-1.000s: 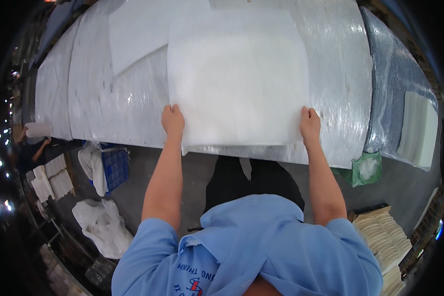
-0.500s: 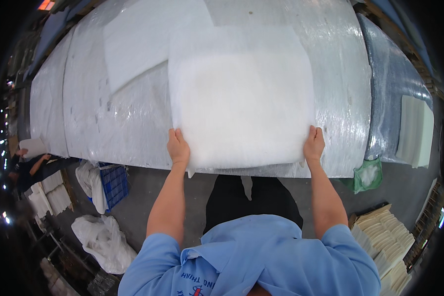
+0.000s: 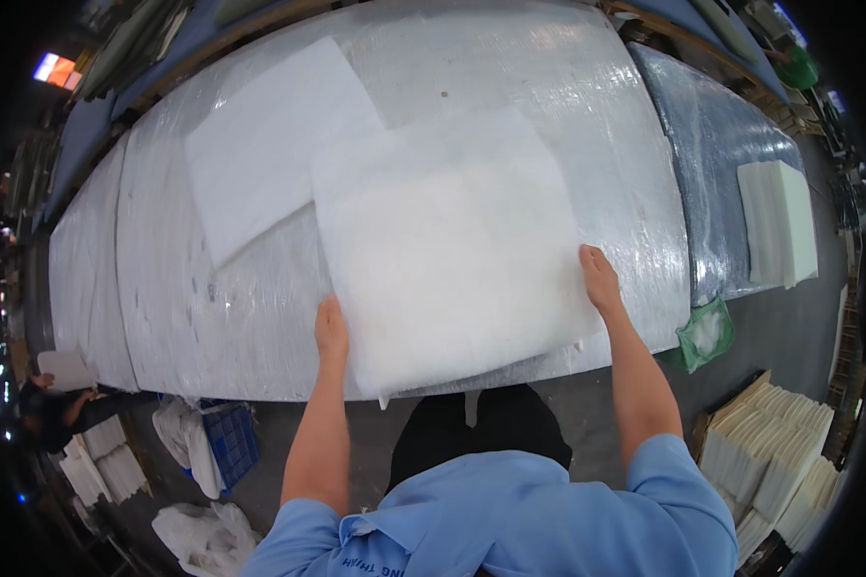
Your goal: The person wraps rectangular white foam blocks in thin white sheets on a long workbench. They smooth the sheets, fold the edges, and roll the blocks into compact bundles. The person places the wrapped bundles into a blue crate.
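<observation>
White sheet (image 3: 457, 260) slanted more in view than earlier. Left hand (image 3: 333, 330) at its 8 o'clock, right hand (image 3: 600, 277) at 3, couldn't tell if fingers clamped. Sheet lay on plastic-wrapped table (image 3: 621, 183), second sheet (image 3: 274, 144) at 10 o'clock.

A factory-style workshop surrounded a long, plastic-wrapped tabletop (image 3: 621, 163): stacks of pale sheets (image 3: 775, 433) stood off its near right side, a blue crate (image 3: 233, 447) before its near edge, a co-worker (image 3: 56, 418) by its left end.
</observation>
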`<state>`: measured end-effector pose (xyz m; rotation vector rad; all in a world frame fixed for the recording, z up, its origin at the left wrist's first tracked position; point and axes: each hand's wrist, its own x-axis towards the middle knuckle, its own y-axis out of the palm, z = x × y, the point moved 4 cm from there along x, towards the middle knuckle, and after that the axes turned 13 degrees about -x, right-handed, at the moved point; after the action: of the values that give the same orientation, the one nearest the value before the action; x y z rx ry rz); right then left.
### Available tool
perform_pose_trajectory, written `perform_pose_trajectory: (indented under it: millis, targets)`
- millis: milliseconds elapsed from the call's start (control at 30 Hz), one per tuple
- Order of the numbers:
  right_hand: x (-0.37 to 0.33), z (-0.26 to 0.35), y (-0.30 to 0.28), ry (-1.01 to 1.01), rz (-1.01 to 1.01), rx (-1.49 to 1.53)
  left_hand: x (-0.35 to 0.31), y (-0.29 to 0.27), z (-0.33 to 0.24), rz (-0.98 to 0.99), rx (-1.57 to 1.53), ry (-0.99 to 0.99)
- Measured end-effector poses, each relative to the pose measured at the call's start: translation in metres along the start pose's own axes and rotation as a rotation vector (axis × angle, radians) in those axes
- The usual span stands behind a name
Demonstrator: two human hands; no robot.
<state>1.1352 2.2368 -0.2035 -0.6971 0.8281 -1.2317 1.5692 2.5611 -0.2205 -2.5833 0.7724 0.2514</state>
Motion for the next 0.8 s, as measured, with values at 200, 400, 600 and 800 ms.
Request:
perform_pose_trajectory:
  millis: [200,400,600,800]
  targets:
    - [0.012,0.028,0.02,0.095,-0.016,-0.111,0.031,0.041,-0.043,-0.056,0.223,-0.044]
    - [0.013,0.004,0.02,0.147,-0.152,0.005,0.039,0.031,-0.024,-0.18,0.194,0.041]
    - [0.036,-0.013,0.018,0.094,0.031,0.008,0.046,0.031,-0.018,-0.149,0.073,0.005]
    - [0.088,0.048,0.015,0.083,0.217,0.084,0.091,0.036,-0.068,0.014,-0.13,-0.357]
